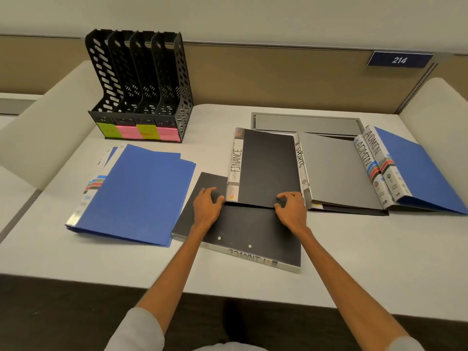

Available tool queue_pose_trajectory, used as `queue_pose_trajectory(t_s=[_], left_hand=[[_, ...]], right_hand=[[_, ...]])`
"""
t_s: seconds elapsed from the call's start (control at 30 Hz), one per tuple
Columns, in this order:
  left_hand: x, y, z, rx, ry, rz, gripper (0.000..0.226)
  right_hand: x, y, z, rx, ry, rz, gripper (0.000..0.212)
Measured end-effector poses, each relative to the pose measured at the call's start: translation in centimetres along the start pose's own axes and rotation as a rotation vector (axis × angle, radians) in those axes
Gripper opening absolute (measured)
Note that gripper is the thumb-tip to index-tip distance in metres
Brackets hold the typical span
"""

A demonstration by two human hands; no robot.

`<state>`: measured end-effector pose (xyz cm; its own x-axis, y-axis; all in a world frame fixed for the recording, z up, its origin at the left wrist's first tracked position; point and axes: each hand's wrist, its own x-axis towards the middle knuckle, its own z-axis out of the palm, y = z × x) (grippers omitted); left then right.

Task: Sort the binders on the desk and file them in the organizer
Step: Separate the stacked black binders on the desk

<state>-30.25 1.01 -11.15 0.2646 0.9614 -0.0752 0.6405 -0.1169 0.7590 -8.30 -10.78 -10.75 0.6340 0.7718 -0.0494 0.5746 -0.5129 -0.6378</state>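
Observation:
A black FINANCE binder (268, 165) lies flat in the desk's middle, overlapping a second black FINANCE binder (243, 234) nearer me. My left hand (206, 206) pinches the upper binder's near left corner by the spine. My right hand (291, 206) pinches its near right edge. A stack of blue binders (136, 193) lies at the left. To the right lie a grey SPORTS binder (336, 171) and two blue ADMIN binders (415, 171). The black four-slot organizer (141, 82) stands at the back left with nothing in its slots, coloured notes (139, 131) on its front.
A grey recessed cable tray (306, 122) sits behind the binders. A tan partition with a "214" plate (399, 60) backs the white desk (354, 262). Rounded white dividers flank both sides.

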Motion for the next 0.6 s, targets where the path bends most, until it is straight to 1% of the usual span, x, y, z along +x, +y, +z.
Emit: queue_pose_trajectory(t_s=[0.07,0.1,0.17,0.2,0.23,0.33,0.47,0.6], left_hand=[[-1.3,-0.5,-0.7,0.118,0.120,-0.069,0.045],[-2.0,-0.9,-1.2,0.208,0.149,-0.098,0.047],[-3.2,-1.5,-2.0,0.392,0.134,-0.156,0.055],[-3.8,-1.7,-2.4,0.428,0.111,-0.198,0.058],[-4.4,-1.9,-2.6,0.431,0.094,-0.231,0.061],[-6.0,-2.1,-2.9,0.435,0.083,-0.233,0.069],[-7.1,-2.0,-3.7,0.430,0.044,-0.265,0.064],[-7.9,-2.5,-5.2,0.361,0.007,-0.389,0.061]], right_hand=[[-1.3,0.5,-0.2,-0.015,0.000,0.059,0.030],[-2.1,0.8,-0.2,-0.025,-0.006,0.092,0.033],[-3.7,1.2,-0.1,-0.075,-0.014,0.146,0.041],[-4.4,1.3,0.0,-0.108,-0.012,0.171,0.046],[-5.2,1.4,0.1,-0.134,-0.006,0.198,0.050],[-7.2,1.1,0.4,-0.177,0.019,0.254,0.061],[-8.1,0.5,0.2,-0.153,-0.042,0.328,0.073],[-8.5,0.8,-0.7,-0.055,-0.076,0.429,0.077]])
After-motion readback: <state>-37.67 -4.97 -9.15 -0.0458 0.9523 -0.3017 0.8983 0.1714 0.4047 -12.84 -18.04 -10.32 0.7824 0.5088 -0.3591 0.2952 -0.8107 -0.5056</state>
